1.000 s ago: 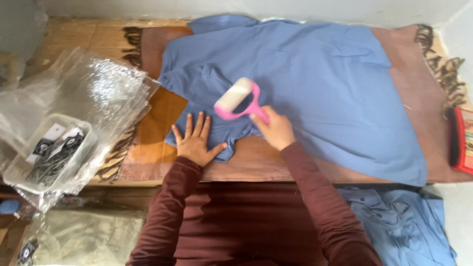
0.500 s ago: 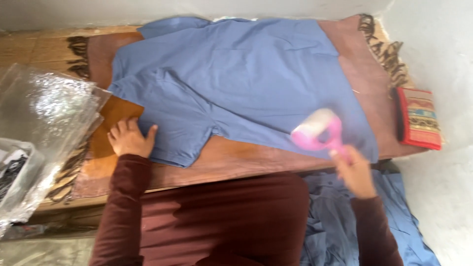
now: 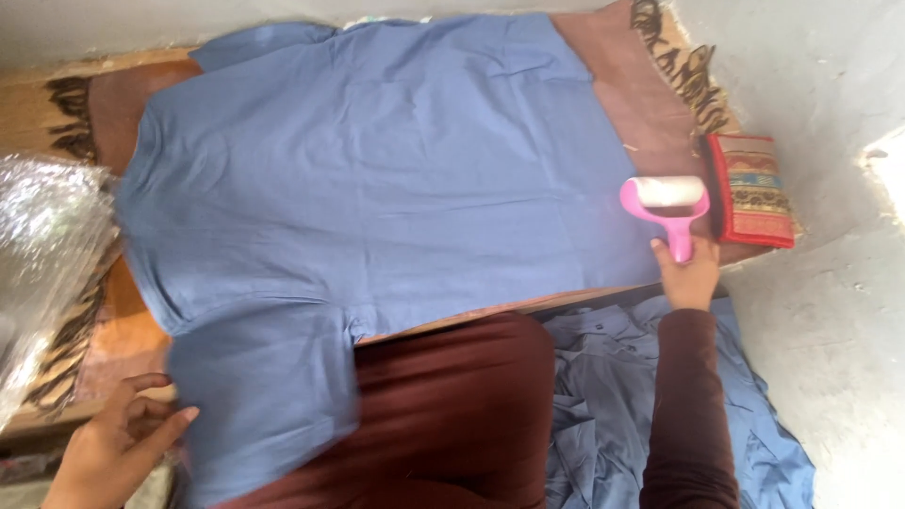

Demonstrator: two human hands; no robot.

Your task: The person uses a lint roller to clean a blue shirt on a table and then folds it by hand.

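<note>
At the right edge of the blue shirt [image 3: 377,179], the pink lint roller [image 3: 667,209] rests on the brown fringed cloth [image 3: 650,104], its white roll crosswise and its handle pointing back toward the person. Right hand [image 3: 686,275]: fingers wrapped round the handle end, roller directly beyond the fingertips. It is the only hand near the roller.

Left hand [image 3: 123,443]: at the shirt's opposite, near-left corner, pinching the sleeve edge that hangs off the table; fingers curled, narrow.

Shirt lies flat, long axis running left to right, covering most of the cloth.

Count: one roller, one shirt spread out, one heap of further blue garments [image 3: 641,396] below the shirt's right end, one red patterned pouch [image 3: 751,188] just beyond the roller, clear plastic bags [image 3: 42,254] off the shirt's left side.
</note>
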